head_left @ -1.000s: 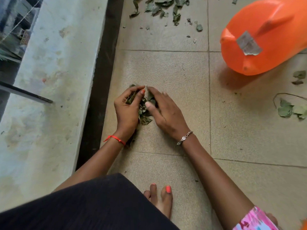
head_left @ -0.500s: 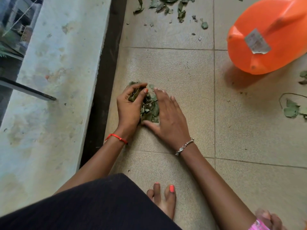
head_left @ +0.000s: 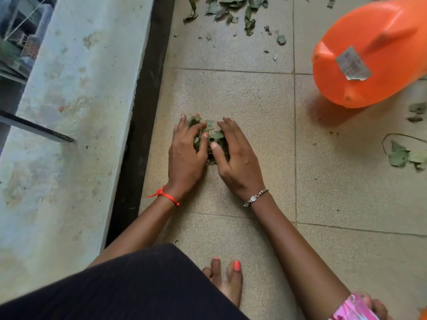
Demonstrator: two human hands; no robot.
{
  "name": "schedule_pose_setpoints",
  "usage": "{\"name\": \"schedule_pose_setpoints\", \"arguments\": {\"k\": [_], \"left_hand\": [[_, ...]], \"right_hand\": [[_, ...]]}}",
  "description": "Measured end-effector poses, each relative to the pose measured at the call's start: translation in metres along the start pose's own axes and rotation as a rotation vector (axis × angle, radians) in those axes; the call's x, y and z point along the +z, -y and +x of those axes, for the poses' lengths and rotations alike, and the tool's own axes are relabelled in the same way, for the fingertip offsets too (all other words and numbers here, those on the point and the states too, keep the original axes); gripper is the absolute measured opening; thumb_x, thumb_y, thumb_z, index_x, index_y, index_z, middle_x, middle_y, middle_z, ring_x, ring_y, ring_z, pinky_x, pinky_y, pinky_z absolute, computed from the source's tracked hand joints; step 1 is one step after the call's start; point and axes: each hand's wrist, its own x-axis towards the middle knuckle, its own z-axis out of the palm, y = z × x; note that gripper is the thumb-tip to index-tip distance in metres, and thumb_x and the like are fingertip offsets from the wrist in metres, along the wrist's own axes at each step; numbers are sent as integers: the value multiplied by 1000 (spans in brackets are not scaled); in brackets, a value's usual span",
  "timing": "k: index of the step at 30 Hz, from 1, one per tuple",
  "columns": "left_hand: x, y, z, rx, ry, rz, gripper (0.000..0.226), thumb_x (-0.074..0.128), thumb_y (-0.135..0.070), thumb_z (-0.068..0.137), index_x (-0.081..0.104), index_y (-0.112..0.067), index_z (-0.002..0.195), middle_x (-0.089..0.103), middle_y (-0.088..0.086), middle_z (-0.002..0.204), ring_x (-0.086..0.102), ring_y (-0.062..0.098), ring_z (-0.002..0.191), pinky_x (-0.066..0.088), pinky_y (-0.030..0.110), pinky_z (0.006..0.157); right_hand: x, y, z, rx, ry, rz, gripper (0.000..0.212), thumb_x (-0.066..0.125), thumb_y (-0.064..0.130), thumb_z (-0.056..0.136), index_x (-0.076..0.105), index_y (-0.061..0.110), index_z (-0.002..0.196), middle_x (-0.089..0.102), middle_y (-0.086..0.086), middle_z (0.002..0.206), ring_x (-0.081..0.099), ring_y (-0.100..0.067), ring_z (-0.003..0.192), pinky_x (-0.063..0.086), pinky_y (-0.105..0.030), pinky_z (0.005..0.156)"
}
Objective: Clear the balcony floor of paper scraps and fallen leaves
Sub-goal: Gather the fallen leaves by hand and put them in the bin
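A small heap of dry green leaves (head_left: 216, 137) lies on the beige tiled floor (head_left: 254, 107) in front of me. My left hand (head_left: 186, 153) cups the heap from the left, fingers curled over it and thumb pressed into the leaves. My right hand (head_left: 236, 158) closes on it from the right, fingers curved over the top and thumb tucked in. Most of the heap is hidden under both hands. More loose leaves (head_left: 231, 10) lie scattered at the far edge, and a few leaves on a thin stem (head_left: 399, 155) lie at the right.
An orange plastic bucket (head_left: 374, 54) lies on its side at the upper right, its torn label facing me. A pale concrete parapet (head_left: 76, 112) with a dark base strip runs along the left. My bare foot (head_left: 227, 280) stands near the bottom.
Both hands have pressed closer together over the heap, and my right fingers have curled down onto the leaves. The view has shifted slightly.
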Motion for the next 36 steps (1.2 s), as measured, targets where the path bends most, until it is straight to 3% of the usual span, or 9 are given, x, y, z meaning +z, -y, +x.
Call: {"name": "schedule_pose_setpoints", "arguments": {"k": [5,10,12,15,18,21,28,32,36], "left_hand": [[2,-2,0,-15,-25,-58,37,42,-23,95,61,-6,121,57,11,132,48,24,128,39,32,104],[1,-9,-3,-110,-131,-287,36,38,-21,94,60,-5,116,65,5,111,60,8,100,42,14,86],[1,-12,-5,-160,-155,-446,31,37,-17,94,58,-5,114,63,-4,103,58,-5,94,42,11,83],[-1,-14,-3,-247,-165,-768,27,31,-1,97,50,8,114,58,2,99,60,-8,89,44,10,81],[-7,-16,-4,-373,-203,-1168,27,27,0,97,54,0,95,62,7,100,64,1,92,48,14,82],[-11,-15,-5,-515,-226,-1437,33,26,-4,98,58,-4,92,67,5,96,66,9,91,52,17,82],[-11,-23,0,-615,-244,-1528,27,29,-9,98,55,-4,98,61,8,99,66,10,85,54,18,75],[-11,-45,15,-627,-295,-1586,24,31,-9,97,55,-6,93,60,6,94,63,12,84,55,19,75],[-17,-91,46,-580,-305,-1615,24,34,-10,96,56,-4,97,62,8,92,66,13,80,56,22,72]], "right_hand": [[20,8,24,15,-48,-66,63,20,44,91,52,6,129,48,-10,139,35,-20,136,18,-29,115],[32,23,21,64,-151,270,53,25,33,94,58,2,121,60,-11,124,51,-20,122,34,-28,107],[38,35,16,167,-198,465,44,32,26,96,56,1,124,60,-11,125,53,-16,118,39,-22,102],[44,50,12,355,-235,800,32,43,14,96,58,4,124,59,-7,127,53,-5,116,40,-12,98],[46,54,10,494,-219,1113,27,50,2,92,63,1,116,63,-10,122,58,-12,115,44,-23,100],[49,56,10,542,-216,1180,24,55,1,88,66,1,109,65,-12,118,59,-18,114,46,-31,101],[50,53,16,588,-201,1239,20,52,11,93,70,9,102,67,-11,115,61,-18,111,46,-34,100],[34,52,32,617,-181,1301,25,50,15,95,68,0,102,71,-10,100,66,-17,97,53,-24,83],[-12,64,67,599,-218,1290,27,51,14,94,67,-6,105,69,-16,106,65,-23,102,53,-31,89]]}}
